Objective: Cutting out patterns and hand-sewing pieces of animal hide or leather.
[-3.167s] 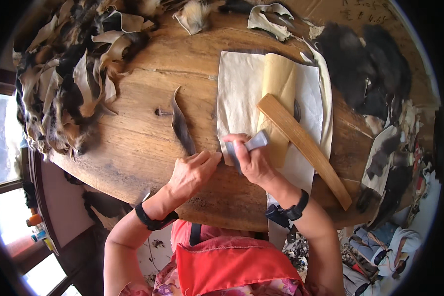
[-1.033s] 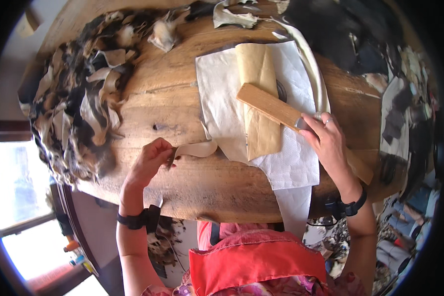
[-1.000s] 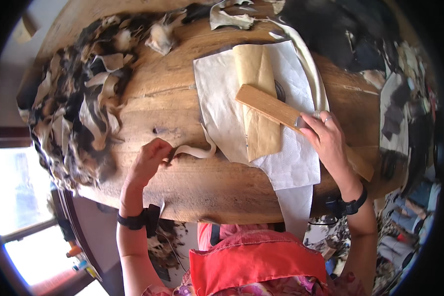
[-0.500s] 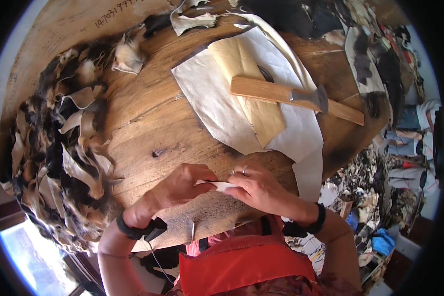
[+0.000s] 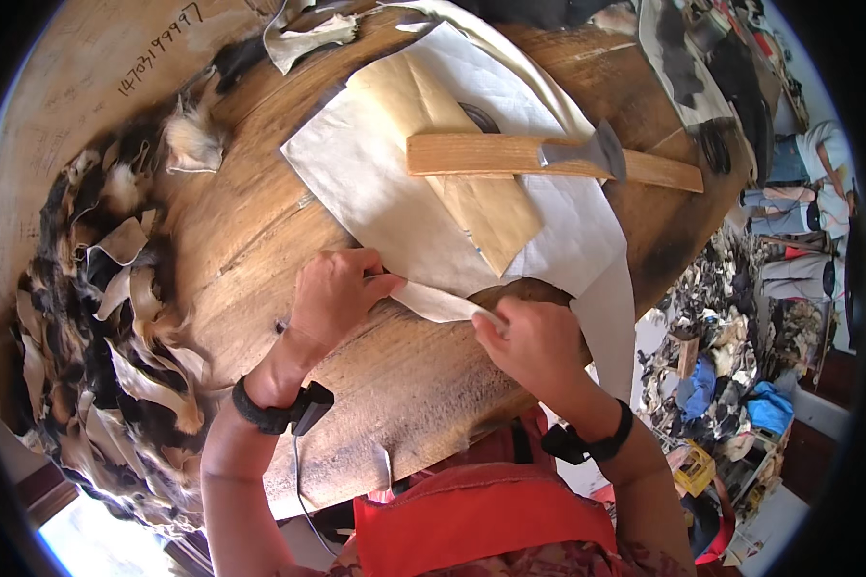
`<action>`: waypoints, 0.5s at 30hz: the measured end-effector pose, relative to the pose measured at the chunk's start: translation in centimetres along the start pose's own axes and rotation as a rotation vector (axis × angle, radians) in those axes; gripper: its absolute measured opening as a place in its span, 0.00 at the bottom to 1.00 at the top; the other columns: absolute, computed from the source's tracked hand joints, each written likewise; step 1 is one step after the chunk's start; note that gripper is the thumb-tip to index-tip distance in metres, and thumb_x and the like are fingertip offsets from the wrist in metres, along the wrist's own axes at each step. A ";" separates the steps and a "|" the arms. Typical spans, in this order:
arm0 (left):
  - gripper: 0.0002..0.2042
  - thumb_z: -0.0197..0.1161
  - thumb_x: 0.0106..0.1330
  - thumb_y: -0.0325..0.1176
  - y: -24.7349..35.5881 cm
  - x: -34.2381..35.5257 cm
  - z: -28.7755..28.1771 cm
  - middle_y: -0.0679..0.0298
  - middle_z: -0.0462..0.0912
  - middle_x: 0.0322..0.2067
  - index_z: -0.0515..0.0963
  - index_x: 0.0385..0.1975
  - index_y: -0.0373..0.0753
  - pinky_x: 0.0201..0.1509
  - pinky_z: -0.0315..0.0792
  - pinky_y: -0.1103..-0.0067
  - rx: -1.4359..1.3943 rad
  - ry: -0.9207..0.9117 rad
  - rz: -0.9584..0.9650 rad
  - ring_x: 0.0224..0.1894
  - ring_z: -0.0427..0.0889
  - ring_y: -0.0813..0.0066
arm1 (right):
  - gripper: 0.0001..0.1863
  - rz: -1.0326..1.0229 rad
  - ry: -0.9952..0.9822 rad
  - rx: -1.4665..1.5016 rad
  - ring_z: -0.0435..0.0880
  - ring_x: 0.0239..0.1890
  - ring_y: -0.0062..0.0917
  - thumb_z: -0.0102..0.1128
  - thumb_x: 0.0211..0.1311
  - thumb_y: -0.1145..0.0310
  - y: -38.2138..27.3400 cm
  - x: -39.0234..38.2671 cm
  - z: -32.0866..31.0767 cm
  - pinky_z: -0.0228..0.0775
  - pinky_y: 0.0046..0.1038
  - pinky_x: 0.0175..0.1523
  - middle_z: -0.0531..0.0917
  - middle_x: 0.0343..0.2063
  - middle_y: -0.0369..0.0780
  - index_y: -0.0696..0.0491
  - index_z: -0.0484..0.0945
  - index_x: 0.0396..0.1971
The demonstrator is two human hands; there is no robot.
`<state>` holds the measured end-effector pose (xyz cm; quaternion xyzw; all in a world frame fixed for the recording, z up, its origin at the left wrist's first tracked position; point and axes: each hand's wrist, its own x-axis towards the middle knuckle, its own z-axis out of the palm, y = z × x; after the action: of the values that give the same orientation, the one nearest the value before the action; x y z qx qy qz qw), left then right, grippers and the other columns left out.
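Between my two hands a short pale strip of hide (image 5: 438, 301) is stretched out above the wooden table. My left hand (image 5: 339, 293) pinches its left end, fingers curled. The other end is gripped by my right hand (image 5: 531, 341), thumb pressed against the fingers. Just beyond them lies a large white sheet (image 5: 351, 183) with a folded tan piece (image 5: 419, 125) on top. Across both rests a long wooden bar (image 5: 481, 154) fitted with a grey metal blade (image 5: 606, 152).
Fur scraps (image 5: 115, 317) are heaped along the table's left edge, and a furry scrap (image 5: 194, 139) lies at the far left. Dark and white pelts (image 5: 683, 67) cover the far right. At right, other people (image 5: 789, 212) stand beside scraps heaped on the floor.
My hands have moved away from my body and farther apart, so more of the pale strip shows between them. The head view has shifted slightly.
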<state>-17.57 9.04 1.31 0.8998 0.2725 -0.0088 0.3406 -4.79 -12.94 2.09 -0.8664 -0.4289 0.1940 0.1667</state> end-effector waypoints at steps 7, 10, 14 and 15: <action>0.11 0.75 0.53 0.37 0.4 -0.3 -0.3 0.60 0.80 0.18 0.82 0.24 0.36 0.27 0.71 0.74 -0.002 0.041 0.027 0.21 0.79 0.68 | 0.06 -0.300 0.260 0.246 0.80 0.28 0.37 0.65 0.59 0.71 -1.5 1.4 1.5 0.74 0.35 0.31 0.75 0.31 0.39 0.49 0.76 0.33; 0.11 0.77 0.49 0.34 2.3 -0.6 -1.2 0.60 0.82 0.30 0.83 0.29 0.38 0.35 0.73 0.73 0.211 0.245 0.221 0.32 0.81 0.66 | 0.08 -0.252 0.234 0.340 0.81 0.30 0.38 0.66 0.59 0.71 -0.2 1.6 3.6 0.75 0.37 0.32 0.75 0.33 0.40 0.50 0.75 0.34; 0.17 0.76 0.45 0.27 1.6 -0.7 0.6 0.62 0.80 0.45 0.83 0.37 0.40 0.49 0.71 0.70 -0.003 0.190 0.517 0.48 0.78 0.61 | 0.11 -0.165 0.246 0.387 0.81 0.30 0.36 0.70 0.55 0.74 -0.7 2.1 3.3 0.74 0.33 0.36 0.76 0.33 0.41 0.52 0.78 0.36; 0.18 0.75 0.45 0.24 1.4 -0.5 1.0 0.61 0.80 0.42 0.83 0.39 0.39 0.51 0.71 0.69 -0.071 0.142 0.520 0.45 0.78 0.61 | 0.12 -0.176 0.251 0.404 0.82 0.31 0.37 0.70 0.55 0.73 -0.9 2.2 3.3 0.75 0.35 0.35 0.76 0.34 0.42 0.51 0.77 0.38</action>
<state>-17.17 7.31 1.51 0.9254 0.0558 0.1518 0.3429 -5.74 -10.27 -0.82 -0.7921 -0.4313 0.1511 0.4047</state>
